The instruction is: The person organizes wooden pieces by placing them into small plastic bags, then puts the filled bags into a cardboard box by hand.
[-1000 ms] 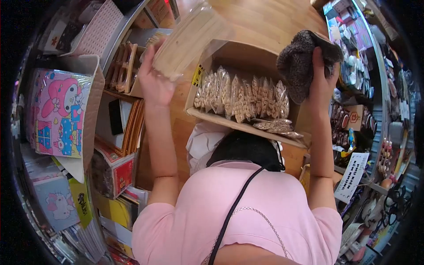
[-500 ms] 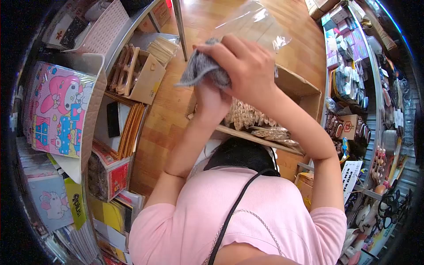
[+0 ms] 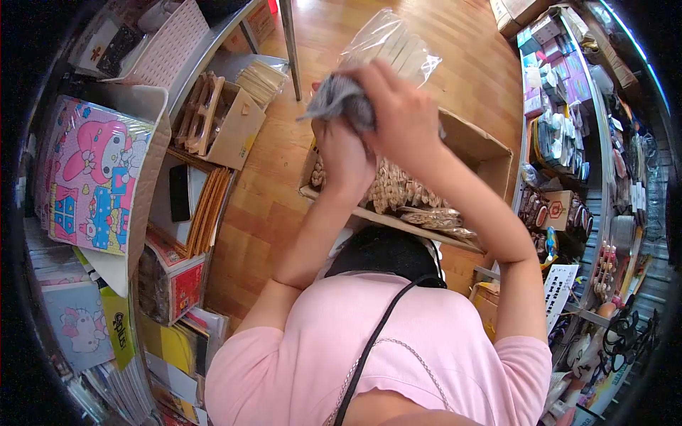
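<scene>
Head view: 2 hands, 1 cloth, 1 bag of sticks, all bunched up above 1 open carton (image 3: 491, 153). R hand (image 3: 405, 110) is curled shut round the grey cloth (image 3: 334, 98), its knuckles up & a bit blurred. L hand (image 3: 344, 157) is just below, touching or nearly so; its fingers go behind cloth & R hand, so can't tell how far open or what it grips. Clear bag (image 3: 389, 48) w/ flat pale sticks pokes out just beyond both hands; near end hidden, stick count n/a, can't tell which hand has it. Carton holds lots of small clear packets (image 3: 394, 188) of wooden pcs, most upright in a row, a few flat by the near edge; forearms & hands block part, so no exact no. 1 black phone (image 3: 180, 193) on L shelf, nr a stack of brown frames (image 3: 208, 213), too tight to count. 1 bundle of pale sticks (image 3: 261, 80) higher up. 1 white sign (image 3: 561, 292) on R side, lettering too blurred to read; outer shelf goods cut off by the dark lens rim
</scene>
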`<state>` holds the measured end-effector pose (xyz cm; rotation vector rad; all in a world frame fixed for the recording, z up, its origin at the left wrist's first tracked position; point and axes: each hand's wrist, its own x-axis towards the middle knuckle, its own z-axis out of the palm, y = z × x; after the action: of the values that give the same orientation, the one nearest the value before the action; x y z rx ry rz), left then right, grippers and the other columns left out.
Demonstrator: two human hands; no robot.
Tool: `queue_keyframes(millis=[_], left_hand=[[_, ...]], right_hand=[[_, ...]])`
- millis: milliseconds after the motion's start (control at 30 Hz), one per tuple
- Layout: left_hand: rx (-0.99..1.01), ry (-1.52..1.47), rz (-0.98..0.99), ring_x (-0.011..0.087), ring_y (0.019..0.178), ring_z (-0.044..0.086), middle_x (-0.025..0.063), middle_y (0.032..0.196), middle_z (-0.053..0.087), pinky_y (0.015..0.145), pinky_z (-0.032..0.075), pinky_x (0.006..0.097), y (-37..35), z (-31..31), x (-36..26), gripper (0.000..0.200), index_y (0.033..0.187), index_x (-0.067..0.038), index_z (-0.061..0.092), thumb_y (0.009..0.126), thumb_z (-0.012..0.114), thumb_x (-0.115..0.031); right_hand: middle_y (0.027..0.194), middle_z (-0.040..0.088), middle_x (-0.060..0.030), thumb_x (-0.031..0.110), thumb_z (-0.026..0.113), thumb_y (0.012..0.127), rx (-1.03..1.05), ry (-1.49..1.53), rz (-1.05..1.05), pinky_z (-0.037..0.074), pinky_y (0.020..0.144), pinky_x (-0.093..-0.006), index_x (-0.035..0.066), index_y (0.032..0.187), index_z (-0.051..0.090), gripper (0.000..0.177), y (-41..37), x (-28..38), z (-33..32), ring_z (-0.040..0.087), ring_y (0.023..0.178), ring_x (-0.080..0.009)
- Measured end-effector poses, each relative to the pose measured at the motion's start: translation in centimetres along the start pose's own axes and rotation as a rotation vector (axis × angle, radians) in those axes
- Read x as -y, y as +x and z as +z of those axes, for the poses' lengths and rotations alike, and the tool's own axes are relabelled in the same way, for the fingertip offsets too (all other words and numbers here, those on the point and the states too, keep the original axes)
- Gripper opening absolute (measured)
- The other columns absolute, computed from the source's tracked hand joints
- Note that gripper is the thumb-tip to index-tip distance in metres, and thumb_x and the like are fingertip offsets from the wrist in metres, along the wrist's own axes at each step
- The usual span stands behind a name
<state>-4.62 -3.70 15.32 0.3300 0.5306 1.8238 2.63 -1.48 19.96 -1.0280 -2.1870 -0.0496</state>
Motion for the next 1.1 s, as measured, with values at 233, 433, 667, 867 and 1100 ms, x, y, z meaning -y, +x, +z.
queue_keyframes(millis=[233,433,667,867,1100], left_hand=[[-0.237,0.221,-0.011,0.0106,0.080,0.050,0.0054,0.090,0.052,0.071,0.044,0.0246,-1.5,2.7,-1.5,0.051,0.098,-0.002,0.045,0.087,0.045,-0.052],[-0.130,0.040,-0.088,0.0133,0.089,0.054,0.0022,0.098,0.055,0.074,0.046,0.0274,0.3,0.7,-0.6,0.033,0.106,-0.008,0.050,0.094,0.040,-0.037],[-0.062,0.381,-0.147,0.0215,0.103,0.054,0.0124,0.115,0.053,0.089,0.042,0.0334,-1.1,1.8,-0.3,0.055,0.119,0.003,0.045,0.091,0.040,-0.045],[0.014,0.177,-0.231,0.0183,0.109,0.049,0.0054,0.121,0.050,0.093,0.040,0.0346,0.1,0.5,0.5,0.052,0.122,-0.007,0.045,0.092,0.038,-0.047],[-0.165,0.499,-0.019,0.0240,0.109,0.049,0.0134,0.122,0.047,0.095,0.036,0.0341,-3.8,4.7,0.1,0.050,0.125,-0.001,0.042,0.094,0.035,-0.040]], right_hand=[[0.090,0.057,-0.0117,0.021,0.067,0.067,-0.235,-0.097,0.119,0.048,0.059,-0.0442,0.010,0.102,0.050,0.039,4.1,-3.9,-1.3,0.059,0.076,-0.0341],[0.087,0.055,-0.0116,0.015,0.064,0.066,-0.001,0.064,-0.118,0.049,0.058,-0.0391,0.009,0.099,0.050,0.036,0.5,-0.9,-0.2,0.060,0.076,-0.0315],[0.099,0.057,-0.0167,0.016,0.063,0.070,-0.168,0.055,0.307,0.047,0.067,-0.0444,0.006,0.104,0.051,0.037,2.6,-8.5,-0.5,0.058,0.079,-0.0362],[0.096,0.055,-0.0132,0.016,0.063,0.069,0.018,0.132,0.156,0.047,0.064,-0.0429,0.009,0.106,0.049,0.040,-1.8,-1.3,-1.5,0.059,0.081,-0.0326],[0.089,0.054,-0.0146,0.017,0.062,0.071,-0.265,0.005,0.246,0.046,0.063,-0.0447,0.005,0.098,0.047,0.034,2.9,-6.4,-3.2,0.058,0.076,-0.0357]])
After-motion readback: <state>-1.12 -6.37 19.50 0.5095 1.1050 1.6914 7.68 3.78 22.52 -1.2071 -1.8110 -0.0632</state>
